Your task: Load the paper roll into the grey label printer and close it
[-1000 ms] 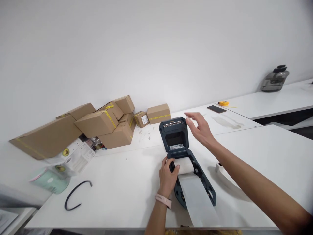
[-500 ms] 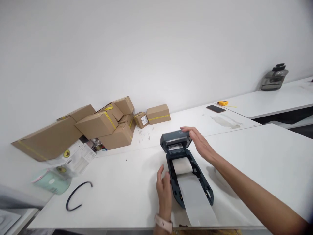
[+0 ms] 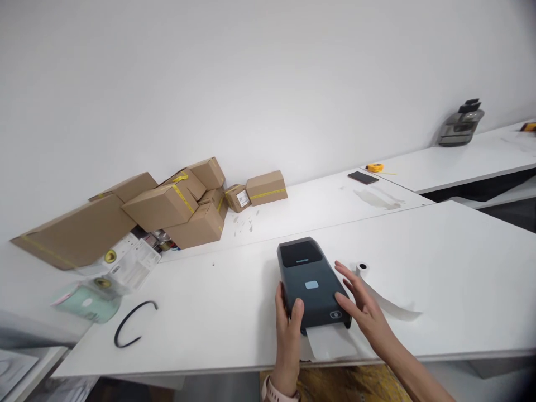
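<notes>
A dark blue-grey label printer (image 3: 307, 287) sits on the white table with its lid down. Out of its front edge a strip of white paper (image 3: 330, 341) hangs toward the table's near edge. My left hand (image 3: 288, 329) grips the printer's left side, thumb on top of the lid near the front corner. On the other side my right hand (image 3: 362, 307) is open, fingers spread, the thumb at the lid's right edge. A small white paper roll (image 3: 362, 269) lies just beyond my right fingers, its loose strip (image 3: 397, 310) curling out to the right.
Cardboard boxes (image 3: 159, 209) are piled at the back left. Near them lie plastic-wrapped packets (image 3: 87, 301) and a black headband-like hoop (image 3: 119, 329). A phone (image 3: 363, 177), a yellow tape measure (image 3: 374, 167) and a large bottle (image 3: 460, 125) are toward the back right.
The printer's lid has swung down from raised to shut, covering the roll inside. My right hand has come down and nearer; my left thumb is now on the lid. The loose roll has come into view.
</notes>
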{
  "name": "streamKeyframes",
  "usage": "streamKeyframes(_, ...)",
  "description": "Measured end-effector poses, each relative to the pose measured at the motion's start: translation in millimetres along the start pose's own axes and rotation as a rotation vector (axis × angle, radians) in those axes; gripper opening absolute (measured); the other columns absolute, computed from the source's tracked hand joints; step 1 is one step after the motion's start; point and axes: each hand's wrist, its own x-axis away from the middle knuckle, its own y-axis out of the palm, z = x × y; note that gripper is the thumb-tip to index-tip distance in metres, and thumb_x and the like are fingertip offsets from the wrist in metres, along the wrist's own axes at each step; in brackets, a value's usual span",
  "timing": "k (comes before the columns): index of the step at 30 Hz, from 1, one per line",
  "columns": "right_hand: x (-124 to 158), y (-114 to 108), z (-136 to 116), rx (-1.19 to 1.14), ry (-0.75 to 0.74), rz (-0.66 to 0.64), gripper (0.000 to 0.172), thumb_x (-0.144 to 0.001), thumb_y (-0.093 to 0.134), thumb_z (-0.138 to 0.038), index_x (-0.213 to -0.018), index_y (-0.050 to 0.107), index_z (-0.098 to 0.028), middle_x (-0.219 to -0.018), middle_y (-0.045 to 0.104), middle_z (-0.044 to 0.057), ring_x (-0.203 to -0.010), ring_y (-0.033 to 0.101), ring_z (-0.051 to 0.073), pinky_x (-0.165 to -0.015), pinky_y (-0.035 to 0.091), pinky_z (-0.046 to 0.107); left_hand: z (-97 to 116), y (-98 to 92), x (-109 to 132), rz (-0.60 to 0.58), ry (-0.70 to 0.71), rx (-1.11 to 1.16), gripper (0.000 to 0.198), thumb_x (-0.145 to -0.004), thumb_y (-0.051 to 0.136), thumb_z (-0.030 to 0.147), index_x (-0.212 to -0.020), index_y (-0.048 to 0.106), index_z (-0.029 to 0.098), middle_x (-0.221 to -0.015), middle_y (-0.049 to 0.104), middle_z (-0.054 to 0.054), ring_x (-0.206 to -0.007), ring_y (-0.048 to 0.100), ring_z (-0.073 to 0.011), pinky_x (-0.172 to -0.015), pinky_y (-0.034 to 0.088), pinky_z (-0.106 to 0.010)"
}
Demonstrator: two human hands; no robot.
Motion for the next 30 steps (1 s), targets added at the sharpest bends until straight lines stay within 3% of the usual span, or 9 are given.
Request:
streamKeyframes(5, 5, 4, 13, -0.177, 0.242, -0.030, 0.082, -0.083, 0.062, -0.064, -0.153, 0.030, -0.035, -0.164, 0.031, 0.006, -0.151, 0.027, 0.032, -0.121, 0.029, 0.053, -13, 4.0, 3, 0.004, -0.026, 0.049, 0.090, -0.085, 0.064, 0.059, -0.155, 0.023, 0.020, -0.164, 0.030, -0.013, -0.145, 0.041, -0.0267, -0.108, 0.047, -0.028)
streamKeyframes(8, 9, 6, 24, -0.216, 0.303, -0.035, 0.087, -0.082, 0.061, -0.066, -0.155, 0.027, -0.033, -0.164, 0.031, 0.007, -0.150, 0.030, 0.032, -0.119, 0.033, 0.053, -23, 3.9, 3, 0.024, -0.022, 0.075, 0.092, -0.083, 0.065, 0.059, -0.154, 0.023, 0.018, -0.163, 0.031, -0.015, -0.143, 0.043, -0.0269, -0.107, 0.048, -0.027)
streamKeyframes(11, 12, 6, 30, -0.217, 0.285, -0.026, 0.084, -0.084, 0.059, -0.066, -0.154, 0.027, -0.035, -0.164, 0.031, 0.006, -0.150, 0.030, 0.031, -0.118, 0.035, 0.053, -30, 4.9, 2, 0.038, -0.009, 0.075, 0.092, -0.082, 0.066, 0.059, -0.153, 0.024, 0.018, -0.161, 0.033, -0.017, -0.141, 0.046, -0.0281, -0.105, 0.049, -0.030)
streamKeyframes(18, 17, 7, 33, -0.229, 0.238, -0.009, 0.084, -0.084, 0.061, -0.064, -0.153, 0.027, -0.033, -0.163, 0.033, 0.010, -0.149, 0.033, 0.031, -0.117, 0.035, 0.052, -31, 6.0, 7, 0.045, 0.089, 0.032, 0.071, -0.089, 0.061, 0.052, -0.146, 0.033, 0.021, -0.153, 0.043, -0.016, -0.135, 0.051, -0.0264, -0.107, 0.047, -0.033)
streamKeyframes(24, 14, 11, 31, -0.220, 0.205, 0.024, 0.086, -0.083, 0.061, -0.067, -0.153, 0.030, -0.027, -0.161, 0.035, 0.014, -0.148, 0.034, 0.031, -0.119, 0.031, 0.051, -25, 7.4, 7, 0.055, 0.117, 0.040, 0.072, -0.087, 0.064, 0.052, -0.145, 0.038, 0.017, -0.147, 0.051, -0.018, -0.129, 0.056, -0.0282, -0.103, 0.049, -0.036)
streamKeyframes(30, 13, 12, 27, -0.203, 0.173, 0.034, 0.071, -0.087, 0.059, -0.061, -0.148, 0.042, -0.030, -0.159, 0.040, 0.009, -0.147, 0.034, 0.032, -0.119, 0.030, 0.053, -16, 5.4, 10, 0.016, 0.090, 0.140, 0.076, -0.083, 0.070, 0.052, -0.145, 0.041, 0.019, -0.148, 0.050, -0.017, -0.130, 0.055, -0.0278, -0.101, 0.050, -0.034)
